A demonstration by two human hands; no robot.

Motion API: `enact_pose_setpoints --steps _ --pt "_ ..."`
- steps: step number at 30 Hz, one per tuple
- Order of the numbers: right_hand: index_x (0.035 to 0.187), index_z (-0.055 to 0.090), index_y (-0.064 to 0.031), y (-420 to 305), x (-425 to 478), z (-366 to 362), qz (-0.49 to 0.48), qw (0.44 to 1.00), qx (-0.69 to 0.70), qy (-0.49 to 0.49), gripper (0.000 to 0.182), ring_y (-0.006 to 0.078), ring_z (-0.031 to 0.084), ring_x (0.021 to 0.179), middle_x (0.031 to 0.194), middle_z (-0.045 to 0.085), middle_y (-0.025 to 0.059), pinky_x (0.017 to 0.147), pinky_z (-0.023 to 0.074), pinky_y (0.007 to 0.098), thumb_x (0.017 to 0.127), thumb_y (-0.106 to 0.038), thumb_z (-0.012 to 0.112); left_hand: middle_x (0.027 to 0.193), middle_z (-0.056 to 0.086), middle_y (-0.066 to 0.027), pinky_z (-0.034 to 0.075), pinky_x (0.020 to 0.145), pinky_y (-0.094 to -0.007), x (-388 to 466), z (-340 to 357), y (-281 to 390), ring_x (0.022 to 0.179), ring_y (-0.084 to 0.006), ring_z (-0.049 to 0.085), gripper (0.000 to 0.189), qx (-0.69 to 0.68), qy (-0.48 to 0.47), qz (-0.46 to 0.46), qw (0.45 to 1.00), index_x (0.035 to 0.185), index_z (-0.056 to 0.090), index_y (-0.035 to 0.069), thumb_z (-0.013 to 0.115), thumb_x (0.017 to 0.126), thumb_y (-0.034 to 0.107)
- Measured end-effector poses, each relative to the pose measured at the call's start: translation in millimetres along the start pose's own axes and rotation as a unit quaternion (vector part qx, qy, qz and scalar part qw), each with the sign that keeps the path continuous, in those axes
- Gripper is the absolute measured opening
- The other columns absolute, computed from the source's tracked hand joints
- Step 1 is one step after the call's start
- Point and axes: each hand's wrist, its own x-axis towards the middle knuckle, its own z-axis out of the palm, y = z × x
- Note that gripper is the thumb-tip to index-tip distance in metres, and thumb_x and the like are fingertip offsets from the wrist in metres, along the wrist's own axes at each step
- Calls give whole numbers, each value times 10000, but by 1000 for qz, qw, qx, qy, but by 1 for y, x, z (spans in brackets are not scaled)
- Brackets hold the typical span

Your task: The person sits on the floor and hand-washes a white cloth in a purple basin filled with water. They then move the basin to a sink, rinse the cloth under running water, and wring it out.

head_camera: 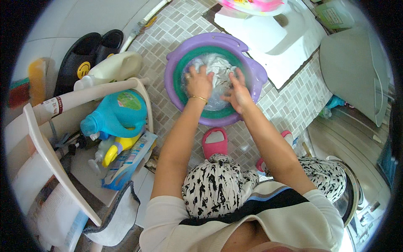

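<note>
A purple plastic basin (171, 74) stands on the tiled floor in front of me, with a green inner vessel (180, 94) inside its rim. Sudsy water and a wet white cloth (217, 67) fill the middle. My left hand (200, 82), with a ring and a gold bracelet on it, is at the left edge of the cloth, fingers spread. On the right my right hand (238, 93) has its fingers apart beside the cloth and over the water. Neither hand is closed on the cloth. Some fingertips are blurred or hidden, so contact with the cloth is hard to tell.
A squat toilet (267, 41) lies beyond the basin, with a pink and white basin (255, 7) above it. At left, a plastic rack (53, 154) holds a blue detergent bottle (122, 110); black slippers (78, 60) lean on the wall. A grey bin (349, 72) stands right.
</note>
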Motion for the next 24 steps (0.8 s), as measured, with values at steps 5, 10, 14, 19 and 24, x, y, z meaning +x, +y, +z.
enact_pose_setpoints --steps 5,10,14,19,24 --pt "1281 422 -143 14 64 -34 129 959 215 -128 580 425 501 1075 1308 437 165 872 443 512 875 -553 479 967 523 -178 481 730 -440 -20 -12 58 883 -385 553 286 -202 -20 149 968 883 570 57 698 637 126" --pt "1042 513 -104 1 24 -10 56 952 225 -198 357 266 568 816 1013 539 91 634 498 367 854 -391 610 1055 478 -190 485 723 -457 -43 -58 112 825 -367 584 248 -163 -54 220 960 878 580 58 673 666 148" --pt "1080 510 -130 18 29 -5 -123 938 246 -212 245 225 572 885 1043 539 81 777 498 373 910 -307 509 963 507 -135 492 641 -479 -19 -42 109 704 -355 606 158 -151 -15 220 964 718 587 78 685 631 165" --pt "1077 533 -100 27 36 -2 45 898 348 -264 294 244 589 964 1040 594 79 818 499 398 930 -347 470 816 568 -128 473 599 -471 5 -42 96 671 -368 579 186 -124 -25 123 984 651 569 52 673 659 205" --pt "1266 450 -78 17 12 4 -15 983 182 -30 459 255 525 1118 1238 525 110 949 429 413 935 -397 452 1025 529 -181 480 704 -475 22 -40 34 789 -398 578 273 58 -5 42 997 921 582 72 574 834 331"
